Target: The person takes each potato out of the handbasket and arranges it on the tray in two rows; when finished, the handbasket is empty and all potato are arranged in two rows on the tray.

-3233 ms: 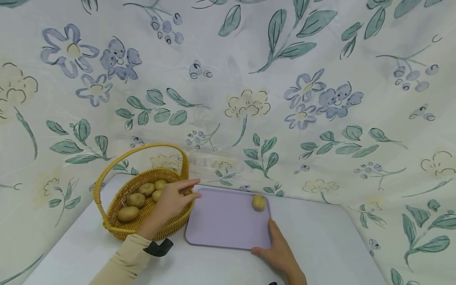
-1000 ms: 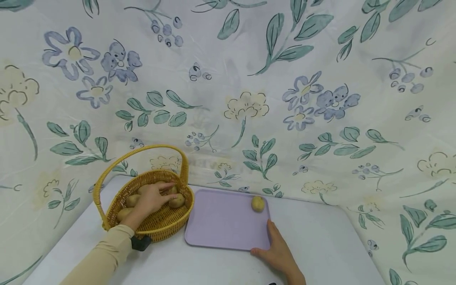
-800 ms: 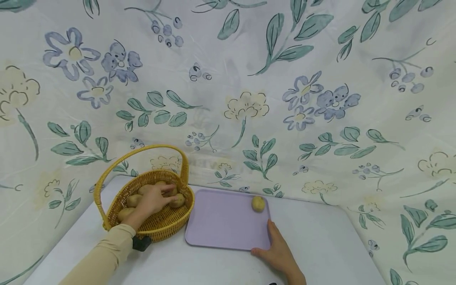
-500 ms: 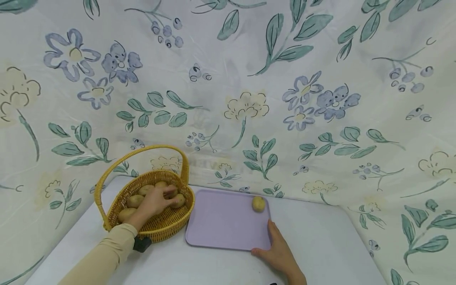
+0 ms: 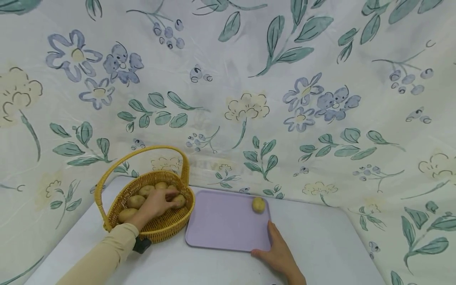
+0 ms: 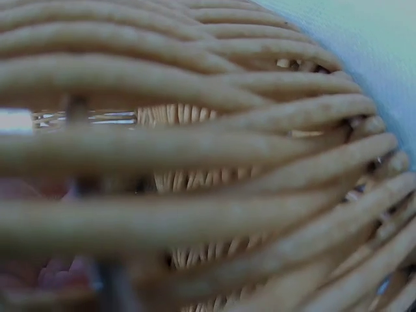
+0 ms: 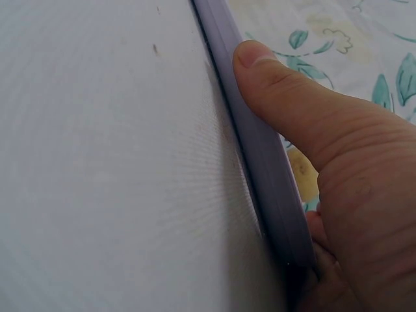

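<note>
In the head view, my left hand (image 5: pixel 156 204) reaches into a yellow wicker basket (image 5: pixel 162 233) at left. Its thumb and fingers close about a potato (image 5: pixel 179 201) at the basket's right side, partly covering it. Several more potatoes (image 5: pixel 135 202) lie along the basket's left and back. My right hand (image 5: pixel 279 253) grips the near right corner of a lilac tray (image 5: pixel 224 221), thumb on the front edge, fingers along the right side. One potato (image 5: pixel 258 204) sits in the tray's far right corner. Basket weave (image 6: pixel 195 149) fills the left wrist view and hides that hand.
The basket's tall arched handle (image 5: pixel 142 149) rises above its opening. Basket and tray stand side by side on a white table (image 5: pixel 213 265). A floral cloth (image 5: pixel 228 79) hangs behind the table.
My left hand has gone from above the tray's left edge back into the basket. Over the last second its fingers have drawn in around a potato. The right hand stays on the tray corner.
</note>
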